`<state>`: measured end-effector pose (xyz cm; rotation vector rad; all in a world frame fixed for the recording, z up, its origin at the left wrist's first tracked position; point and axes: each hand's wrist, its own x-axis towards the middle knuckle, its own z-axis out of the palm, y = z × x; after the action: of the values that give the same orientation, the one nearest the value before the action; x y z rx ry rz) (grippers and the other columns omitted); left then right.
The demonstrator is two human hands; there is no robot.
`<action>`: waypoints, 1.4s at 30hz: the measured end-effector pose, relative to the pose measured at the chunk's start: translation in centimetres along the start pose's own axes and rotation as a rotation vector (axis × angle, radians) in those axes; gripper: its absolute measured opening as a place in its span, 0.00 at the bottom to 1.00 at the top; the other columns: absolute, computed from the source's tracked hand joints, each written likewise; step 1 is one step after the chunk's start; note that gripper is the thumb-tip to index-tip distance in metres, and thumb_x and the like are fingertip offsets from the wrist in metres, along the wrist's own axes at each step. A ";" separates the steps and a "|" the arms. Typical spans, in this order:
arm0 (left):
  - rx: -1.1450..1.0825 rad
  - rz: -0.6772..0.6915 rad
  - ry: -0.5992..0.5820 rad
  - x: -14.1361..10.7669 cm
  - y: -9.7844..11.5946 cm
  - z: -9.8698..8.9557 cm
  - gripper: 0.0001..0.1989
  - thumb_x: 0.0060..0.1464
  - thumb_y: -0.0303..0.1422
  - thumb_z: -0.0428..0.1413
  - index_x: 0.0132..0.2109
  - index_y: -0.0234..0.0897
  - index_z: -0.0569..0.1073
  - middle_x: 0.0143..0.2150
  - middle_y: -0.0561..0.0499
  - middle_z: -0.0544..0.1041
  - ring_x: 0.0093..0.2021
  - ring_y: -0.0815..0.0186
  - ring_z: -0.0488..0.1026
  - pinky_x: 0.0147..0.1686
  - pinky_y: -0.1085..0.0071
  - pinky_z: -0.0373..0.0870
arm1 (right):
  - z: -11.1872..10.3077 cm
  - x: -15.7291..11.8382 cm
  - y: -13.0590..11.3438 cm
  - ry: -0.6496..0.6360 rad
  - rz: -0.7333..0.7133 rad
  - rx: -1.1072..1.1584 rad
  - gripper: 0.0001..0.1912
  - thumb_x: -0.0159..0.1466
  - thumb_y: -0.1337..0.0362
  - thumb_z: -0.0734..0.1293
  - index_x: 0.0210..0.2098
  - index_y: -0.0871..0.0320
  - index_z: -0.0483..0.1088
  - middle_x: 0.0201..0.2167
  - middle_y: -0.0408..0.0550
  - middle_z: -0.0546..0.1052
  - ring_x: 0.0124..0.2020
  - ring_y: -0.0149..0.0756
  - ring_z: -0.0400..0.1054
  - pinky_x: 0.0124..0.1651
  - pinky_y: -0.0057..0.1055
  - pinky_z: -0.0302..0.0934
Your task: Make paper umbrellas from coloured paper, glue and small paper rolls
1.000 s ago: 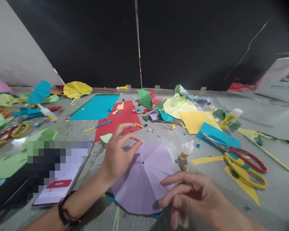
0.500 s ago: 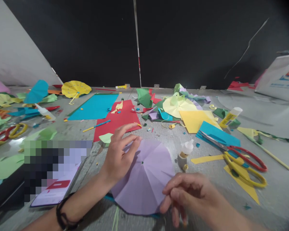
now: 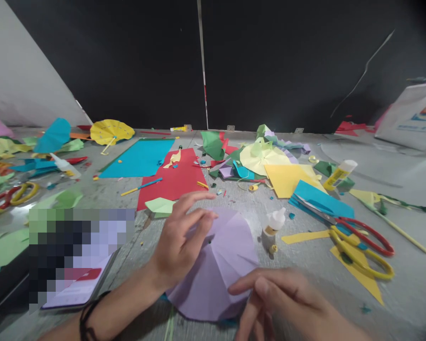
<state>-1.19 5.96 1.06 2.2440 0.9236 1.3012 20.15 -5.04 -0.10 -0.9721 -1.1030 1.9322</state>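
A pleated purple paper disc (image 3: 216, 279) lies in front of me, with a small dark spot near its middle and some blue showing under its lower edge. Over its upper left part is my left hand (image 3: 184, 237), fingers curved and apart, holding nothing. My right hand (image 3: 273, 298) is at the disc's lower right edge, index finger stretched out over the paper and the other fingers apart, also with nothing visible in it. A small white glue bottle (image 3: 275, 221) stands right of the disc, its yellow cap (image 3: 273, 249) beside it.
Scissors (image 3: 362, 251) lie on blue and yellow paper at the right, near a glue stick (image 3: 341, 175). Red paper (image 3: 177, 182), a blue sheet (image 3: 142, 156) and a yellow paper umbrella (image 3: 111, 131) lie farther back. A phone (image 3: 81, 289) is at the left.
My left hand has shifted slightly right and down over the disc. My right index finger has stretched out farther left over the paper.
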 end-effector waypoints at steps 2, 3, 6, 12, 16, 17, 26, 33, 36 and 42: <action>-0.024 0.039 -0.052 -0.3 0.5 0.1 0.13 0.71 0.28 0.50 0.43 0.41 0.80 0.58 0.48 0.76 0.61 0.58 0.72 0.61 0.55 0.65 | -0.2 0.2 0.1 -0.008 0.000 -0.035 0.28 0.69 0.41 0.68 0.50 0.58 0.80 0.33 0.54 0.87 0.24 0.22 0.73 0.30 0.16 0.66; -0.027 0.061 -0.065 -0.4 0.8 0.2 0.12 0.70 0.27 0.52 0.41 0.40 0.80 0.57 0.48 0.76 0.60 0.58 0.72 0.60 0.57 0.65 | -0.3 0.2 0.1 -0.009 0.000 -0.049 0.28 0.67 0.40 0.69 0.49 0.58 0.81 0.33 0.54 0.87 0.23 0.21 0.73 0.29 0.16 0.65; -0.042 0.154 -0.080 -0.6 1.4 0.5 0.07 0.65 0.23 0.57 0.41 0.38 0.78 0.53 0.48 0.78 0.56 0.60 0.74 0.57 0.59 0.66 | -0.5 0.3 0.2 -0.006 -0.001 -0.043 0.25 0.65 0.42 0.72 0.45 0.56 0.84 0.32 0.53 0.87 0.22 0.19 0.73 0.28 0.13 0.65; -0.089 0.317 -0.137 -1.0 2.8 0.4 0.08 0.61 0.19 0.58 0.44 0.35 0.77 0.50 0.45 0.79 0.53 0.59 0.73 0.56 0.58 0.67 | -0.5 0.6 -0.1 -0.047 -0.033 0.117 0.07 0.62 0.57 0.79 0.35 0.54 0.86 0.30 0.47 0.86 0.25 0.20 0.78 0.28 0.10 0.66; -0.052 0.315 -0.152 -1.1 3.0 0.4 0.08 0.62 0.20 0.57 0.44 0.35 0.76 0.49 0.47 0.78 0.52 0.60 0.73 0.56 0.58 0.66 | -0.6 0.7 -0.4 0.001 0.006 0.065 0.05 0.57 0.61 0.82 0.30 0.55 0.86 0.27 0.46 0.85 0.23 0.21 0.76 0.23 0.10 0.64; -0.012 0.290 -0.133 -1.1 2.8 0.4 0.08 0.62 0.20 0.56 0.43 0.35 0.75 0.50 0.47 0.78 0.53 0.60 0.73 0.56 0.58 0.66 | -0.6 0.7 -0.4 0.015 0.007 0.055 0.06 0.57 0.60 0.81 0.30 0.55 0.86 0.26 0.46 0.85 0.22 0.21 0.76 0.22 0.10 0.63; 0.174 0.060 -0.334 -0.1 0.4 0.0 0.11 0.58 0.24 0.55 0.48 0.35 0.76 0.52 0.42 0.72 0.54 0.54 0.70 0.55 0.54 0.69 | -0.4 0.8 0.0 0.087 -0.102 -0.077 0.20 0.68 0.46 0.71 0.50 0.52 0.81 0.46 0.56 0.85 0.25 0.23 0.79 0.27 0.14 0.66; 0.269 0.118 -0.454 -0.5 0.9 0.2 0.14 0.52 0.22 0.54 0.46 0.34 0.76 0.44 0.44 0.73 0.45 0.53 0.70 0.46 0.53 0.70 | -1.2 0.7 -0.1 0.065 -0.160 -0.171 0.21 0.71 0.47 0.68 0.47 0.57 0.82 0.26 0.48 0.82 0.22 0.24 0.75 0.26 0.17 0.66; 0.224 0.155 -0.404 -0.7 0.8 0.6 0.09 0.58 0.23 0.53 0.44 0.34 0.76 0.42 0.45 0.74 0.44 0.56 0.70 0.45 0.56 0.69 | -1.4 0.5 -0.6 0.050 -0.205 -0.152 0.19 0.71 0.50 0.67 0.43 0.59 0.82 0.35 0.53 0.85 0.22 0.24 0.77 0.26 0.18 0.65; 0.104 0.242 -0.258 -0.9 1.4 0.9 0.07 0.64 0.24 0.53 0.43 0.33 0.76 0.40 0.46 0.75 0.41 0.60 0.69 0.43 0.61 0.67 | -1.2 0.2 -1.0 0.065 -0.180 -0.036 0.21 0.67 0.46 0.71 0.38 0.60 0.82 0.35 0.54 0.86 0.19 0.26 0.76 0.24 0.20 0.66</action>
<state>-0.23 4.36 0.89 2.5937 0.6563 1.0413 21.23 -4.03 0.28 -0.9157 -1.1504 1.7310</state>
